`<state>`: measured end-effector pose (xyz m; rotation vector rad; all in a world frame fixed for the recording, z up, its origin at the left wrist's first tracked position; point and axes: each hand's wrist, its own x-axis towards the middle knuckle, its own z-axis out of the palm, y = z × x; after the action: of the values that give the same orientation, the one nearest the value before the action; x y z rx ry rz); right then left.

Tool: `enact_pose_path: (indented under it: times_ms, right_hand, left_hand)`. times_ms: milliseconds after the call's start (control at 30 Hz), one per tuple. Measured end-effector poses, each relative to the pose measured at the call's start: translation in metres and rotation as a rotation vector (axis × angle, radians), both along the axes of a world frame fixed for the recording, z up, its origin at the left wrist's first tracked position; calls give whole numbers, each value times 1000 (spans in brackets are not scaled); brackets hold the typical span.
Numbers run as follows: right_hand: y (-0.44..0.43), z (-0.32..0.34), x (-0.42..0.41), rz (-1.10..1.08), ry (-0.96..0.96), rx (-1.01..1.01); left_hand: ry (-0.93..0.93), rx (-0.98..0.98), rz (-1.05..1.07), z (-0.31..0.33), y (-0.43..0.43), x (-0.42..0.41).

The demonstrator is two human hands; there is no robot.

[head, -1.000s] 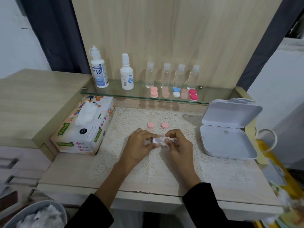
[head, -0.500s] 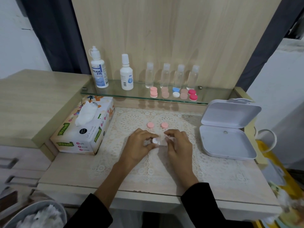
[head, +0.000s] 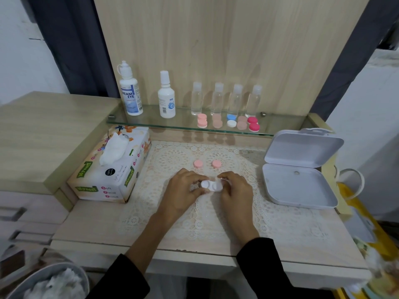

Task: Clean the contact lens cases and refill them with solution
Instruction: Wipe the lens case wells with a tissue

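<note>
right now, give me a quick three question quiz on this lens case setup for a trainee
1. True or false: the white box right of the lace mat stands open.
2. How many loose pink caps lie on the mat? A one, B two, C four.
3. Fill in: the left hand and the right hand both hold the white ____.
Key: 1 true; 2 B; 3 lens case.
</note>
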<state>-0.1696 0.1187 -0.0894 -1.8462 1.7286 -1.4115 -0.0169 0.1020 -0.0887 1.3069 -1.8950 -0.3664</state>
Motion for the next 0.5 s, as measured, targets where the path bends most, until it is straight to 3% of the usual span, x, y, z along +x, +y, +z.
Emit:
enact_pose_path:
  times_ms: [500]
  right_hand:
    - [4,5,-8,-23,-82,153]
  left_hand:
    - [22,12,18,3,2,0]
